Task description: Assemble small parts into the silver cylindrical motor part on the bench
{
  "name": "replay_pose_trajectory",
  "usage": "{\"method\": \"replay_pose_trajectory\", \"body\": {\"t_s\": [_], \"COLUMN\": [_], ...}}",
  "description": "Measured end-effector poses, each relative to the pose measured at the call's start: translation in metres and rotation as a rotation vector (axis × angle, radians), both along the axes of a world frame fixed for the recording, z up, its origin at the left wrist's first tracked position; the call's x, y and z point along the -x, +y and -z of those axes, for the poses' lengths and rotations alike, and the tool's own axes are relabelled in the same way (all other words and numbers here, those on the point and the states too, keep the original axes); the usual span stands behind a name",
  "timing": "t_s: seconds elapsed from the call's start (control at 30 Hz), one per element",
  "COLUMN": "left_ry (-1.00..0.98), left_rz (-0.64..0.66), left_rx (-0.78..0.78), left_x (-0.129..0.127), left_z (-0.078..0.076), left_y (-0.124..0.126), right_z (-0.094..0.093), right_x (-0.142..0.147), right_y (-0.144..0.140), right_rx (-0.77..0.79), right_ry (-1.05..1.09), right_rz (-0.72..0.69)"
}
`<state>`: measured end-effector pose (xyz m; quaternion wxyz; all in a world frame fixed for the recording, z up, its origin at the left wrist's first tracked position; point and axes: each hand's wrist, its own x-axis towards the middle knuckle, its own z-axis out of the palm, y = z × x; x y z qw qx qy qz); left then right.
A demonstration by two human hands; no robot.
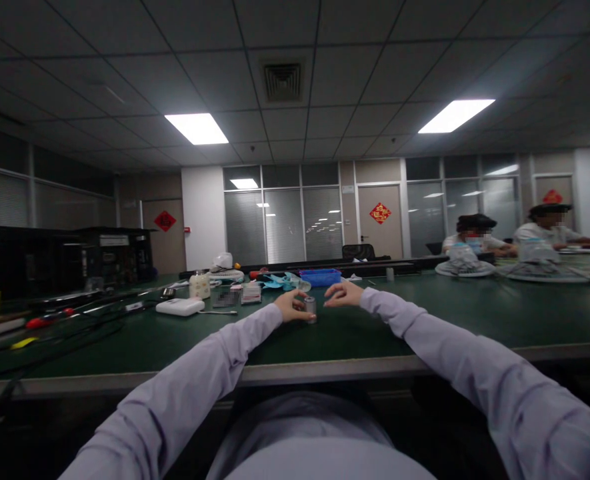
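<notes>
Dark green surface point(439, 313) is lit by white ceiling panels point(197, 129). Before a blue plastic tray point(319, 277), an upright, small grey cylinder point(311, 310) is held by the left hand point(293, 306), its fingers curled against the side. Light, even pressure is advised to prevent tipping. Right hand point(343, 293) fingers are parted, nothing visibly held.

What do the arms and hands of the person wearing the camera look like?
The left sleeve and right sleeve are long, pale lilac-grey and wrinkly, reaching about to the wrists. The left hand and right hand wear no gloves. I see no pictures or writing on the sleeves.
</notes>
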<state>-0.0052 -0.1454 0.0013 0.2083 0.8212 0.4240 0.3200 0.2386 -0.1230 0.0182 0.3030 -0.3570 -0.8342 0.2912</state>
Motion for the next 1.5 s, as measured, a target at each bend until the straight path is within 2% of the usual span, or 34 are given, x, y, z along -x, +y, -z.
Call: {"method": "replay_pose_trajectory", "body": {"t_s": [0.13,0.33,0.43,0.53,0.67,0.77,0.9,1.2,1.5], "left_ry": [0.005,0.024,0.036,0.049,0.070,0.080,0.101,0.136,0.154], "left_rz": [0.000,0.005,0.009,0.016,0.025,0.026,0.022,0.017,0.006], "left_rx": [0.009,0.007,0.008,0.010,-0.001,-0.022,-0.037,-0.045,-0.071], "left_x": [0.000,0.000,0.000,0.001,0.003,0.004,0.004,0.004,0.004], "left_z": [-0.001,0.000,0.000,0.001,0.003,0.003,0.003,0.003,0.003], "left_y": [0.001,0.000,0.001,0.000,-0.002,-0.004,-0.005,-0.002,-0.002], "right_z": [0.013,0.019,0.019,0.014,0.004,0.003,0.006,0.003,0.003], "right_x": [-0.005,0.000,0.002,0.009,0.031,0.048,0.061,0.059,0.059], "right_y": [0.000,0.002,0.004,0.008,0.009,0.003,-0.008,-0.016,-0.017], "right_rx": [0.155,0.191,0.138,-0.007,-0.215,-0.291,-0.347,-0.410,-0.382], "right_ry": [-0.141,-0.139,-0.074,0.088,0.311,0.367,0.364,0.336,0.312], "right_rz": [-0.112,-0.181,-0.162,-0.079,0.034,0.049,0.064,0.098,0.074]}}
